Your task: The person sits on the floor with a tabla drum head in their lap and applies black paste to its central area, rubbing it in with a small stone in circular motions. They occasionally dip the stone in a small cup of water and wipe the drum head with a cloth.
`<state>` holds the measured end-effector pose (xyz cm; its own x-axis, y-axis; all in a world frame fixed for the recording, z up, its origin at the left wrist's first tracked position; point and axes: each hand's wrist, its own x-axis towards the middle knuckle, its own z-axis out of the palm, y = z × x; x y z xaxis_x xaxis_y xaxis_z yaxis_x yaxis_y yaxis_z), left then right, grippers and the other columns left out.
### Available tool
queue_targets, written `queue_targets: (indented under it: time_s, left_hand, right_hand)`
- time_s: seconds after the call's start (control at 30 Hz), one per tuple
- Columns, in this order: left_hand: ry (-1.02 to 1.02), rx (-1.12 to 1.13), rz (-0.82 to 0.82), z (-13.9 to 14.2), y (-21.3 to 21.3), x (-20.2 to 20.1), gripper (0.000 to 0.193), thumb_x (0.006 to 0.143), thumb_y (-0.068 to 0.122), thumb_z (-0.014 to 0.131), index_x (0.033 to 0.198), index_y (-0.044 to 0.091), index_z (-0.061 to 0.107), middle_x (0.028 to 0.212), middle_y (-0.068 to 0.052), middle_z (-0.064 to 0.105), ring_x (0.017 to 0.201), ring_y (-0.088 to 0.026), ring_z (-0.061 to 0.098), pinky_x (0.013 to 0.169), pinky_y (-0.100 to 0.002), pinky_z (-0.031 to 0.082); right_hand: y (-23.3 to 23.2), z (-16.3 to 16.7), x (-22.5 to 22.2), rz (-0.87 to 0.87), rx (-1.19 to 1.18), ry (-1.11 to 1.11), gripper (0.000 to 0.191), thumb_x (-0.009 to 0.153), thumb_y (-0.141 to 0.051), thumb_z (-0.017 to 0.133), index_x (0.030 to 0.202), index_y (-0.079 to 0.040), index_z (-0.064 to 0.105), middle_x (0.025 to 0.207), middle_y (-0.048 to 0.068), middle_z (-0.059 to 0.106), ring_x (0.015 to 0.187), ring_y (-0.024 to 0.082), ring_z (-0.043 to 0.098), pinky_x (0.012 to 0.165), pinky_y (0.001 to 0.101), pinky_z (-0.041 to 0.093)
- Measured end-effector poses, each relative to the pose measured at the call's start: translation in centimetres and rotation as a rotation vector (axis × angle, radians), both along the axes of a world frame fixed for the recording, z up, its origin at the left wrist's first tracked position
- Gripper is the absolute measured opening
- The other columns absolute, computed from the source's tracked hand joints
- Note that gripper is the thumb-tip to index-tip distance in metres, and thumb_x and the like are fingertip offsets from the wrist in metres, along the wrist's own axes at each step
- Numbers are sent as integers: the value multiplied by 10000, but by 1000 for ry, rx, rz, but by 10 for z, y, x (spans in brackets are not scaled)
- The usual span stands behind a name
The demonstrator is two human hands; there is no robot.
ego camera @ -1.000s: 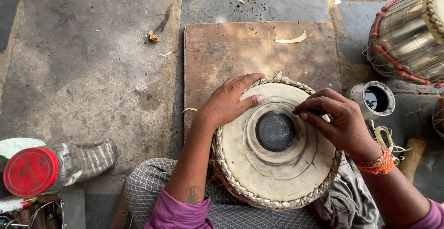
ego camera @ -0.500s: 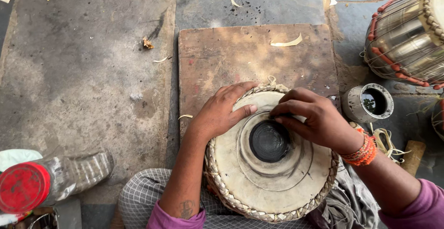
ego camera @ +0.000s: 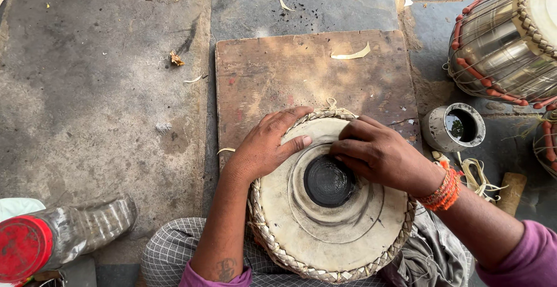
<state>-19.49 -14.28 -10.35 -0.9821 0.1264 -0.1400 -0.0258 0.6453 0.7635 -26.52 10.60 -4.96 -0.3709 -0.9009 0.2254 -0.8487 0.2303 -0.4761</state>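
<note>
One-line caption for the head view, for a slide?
Left hand steadies a drum head; right hand works its black centre patch.

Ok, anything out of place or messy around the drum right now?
Minor only: a pale curled shaving lies on the wooden board, scraps litter the stone floor, and a clear bottle lies tipped over. The drum head looks intact.

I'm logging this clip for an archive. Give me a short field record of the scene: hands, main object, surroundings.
Left hand: flat on the drum's rim, fingers spread
Right hand: fingertips pressed at the edge of the black spot
Drum: skin up on the lap, braided edge
Board: wooden, beyond the drum, on the stone floor
Cup: small, right of board
Second drum: top right, lying tilted
Bottle: plastic, red cap, bottom left
</note>
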Motion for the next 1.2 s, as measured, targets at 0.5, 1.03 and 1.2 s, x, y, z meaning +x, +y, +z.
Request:
queue_targets:
  time_s: [0.5, 1.03, 1.2]
  left_hand:
    - [-10, 48, 18, -10, -1, -4, 687, 907, 616, 588, 1517, 329, 456, 1585, -90, 471, 1481, -329, 393, 1179, -482, 347]
    - [-7, 121, 14, -12, -2, -10, 712, 874, 631, 628, 1480, 275, 511, 1564, -101, 494, 1446, -308, 462, 1172, -469, 390]
    - [-36, 86, 38, -17, -1, -9, 724, 866, 641, 632, 1482, 281, 513, 1568, -126, 450, 1503, -318, 338, 1178, -492, 320]
  right_hand:
    - [54, -16, 130, -673, -148, -266, 162, 827, -101, 770, 987, -119, 785, 955, 30, 710, 676, 104, 725, 562, 254, 573]
    - [44, -10, 50, -464, -204, -219, 200, 873, -70, 774, 1072, -71, 757, 1033, 46, 719, 912, 143, 714, 790, 289, 584]
    - [29, -1, 38, -384, -195, -244, 191, 884, -85, 762, 1074, -72, 748, 1058, 54, 715, 938, 140, 731, 799, 278, 613]
